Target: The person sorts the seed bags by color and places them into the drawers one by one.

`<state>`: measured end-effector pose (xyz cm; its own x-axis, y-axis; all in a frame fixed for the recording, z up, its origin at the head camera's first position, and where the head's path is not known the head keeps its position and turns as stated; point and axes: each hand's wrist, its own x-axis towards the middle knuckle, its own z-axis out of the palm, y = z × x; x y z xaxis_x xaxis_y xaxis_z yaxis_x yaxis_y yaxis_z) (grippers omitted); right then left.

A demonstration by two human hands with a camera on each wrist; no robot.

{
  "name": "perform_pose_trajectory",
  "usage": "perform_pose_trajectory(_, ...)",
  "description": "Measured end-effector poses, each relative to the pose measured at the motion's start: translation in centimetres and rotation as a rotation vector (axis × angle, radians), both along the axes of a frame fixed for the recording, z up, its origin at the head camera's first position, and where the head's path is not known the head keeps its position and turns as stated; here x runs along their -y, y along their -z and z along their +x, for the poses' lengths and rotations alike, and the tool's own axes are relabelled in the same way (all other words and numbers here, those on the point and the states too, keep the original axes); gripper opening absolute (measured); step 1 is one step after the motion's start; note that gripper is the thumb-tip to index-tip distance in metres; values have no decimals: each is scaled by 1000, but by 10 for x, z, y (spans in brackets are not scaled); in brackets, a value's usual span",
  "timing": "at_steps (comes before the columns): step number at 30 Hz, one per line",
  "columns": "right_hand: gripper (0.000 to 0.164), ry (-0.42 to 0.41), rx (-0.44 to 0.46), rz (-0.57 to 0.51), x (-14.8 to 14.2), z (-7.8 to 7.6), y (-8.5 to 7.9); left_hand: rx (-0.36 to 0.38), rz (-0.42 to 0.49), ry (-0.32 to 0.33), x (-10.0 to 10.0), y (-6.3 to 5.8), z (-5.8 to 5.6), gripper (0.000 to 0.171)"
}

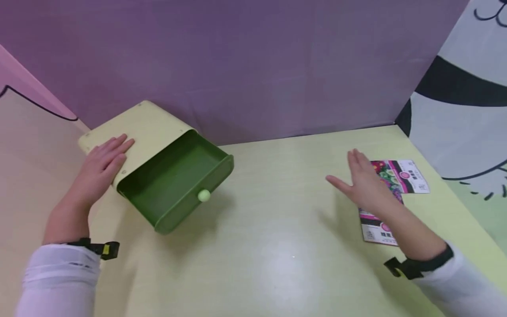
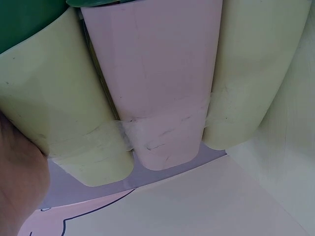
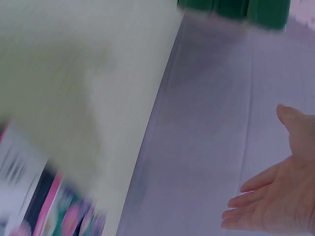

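Observation:
A stacked drawer unit with a cream top stands at the left of the table. Its uppermost green drawer is pulled out, bare inside, with a round pale green knob on its front. My left hand rests with extended fingers on the left edge of the cream top. In the left wrist view, the unit's side shows a pink section between two cream ones. My right hand holds nothing, its fingers straight and thumb spread, above several printed flower packets.
The pale table spreads between the drawer unit and the packets. A purple cloth backdrop rises behind its far edge. Printed panels flank both sides. Clear tape joins the unit's sections.

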<state>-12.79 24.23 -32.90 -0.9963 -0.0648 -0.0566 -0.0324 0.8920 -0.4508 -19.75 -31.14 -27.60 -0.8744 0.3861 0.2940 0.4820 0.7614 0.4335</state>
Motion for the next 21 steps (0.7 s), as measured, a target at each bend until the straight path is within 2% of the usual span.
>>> perform_pose_trajectory(7,106,165,100,66,-73,20,21,-3,3,0,-2,1,0,45)
perform_pose_trajectory(10,111,243,149,143,-94,30,33,-2,5,2,-3,1,0,46)
perform_pose_trajectory(13,119,310,246,217,-110,36,44,6,3,3,-4,1,-1,46)
perform_pose_trajectory(17,121,346,371,295,-123,38,55,15,-3,0,-4,1,-1,46)
perform_pose_trajectory(21,118,367,428,347,-126,38,66,19,-12,-3,-4,1,-2,46)
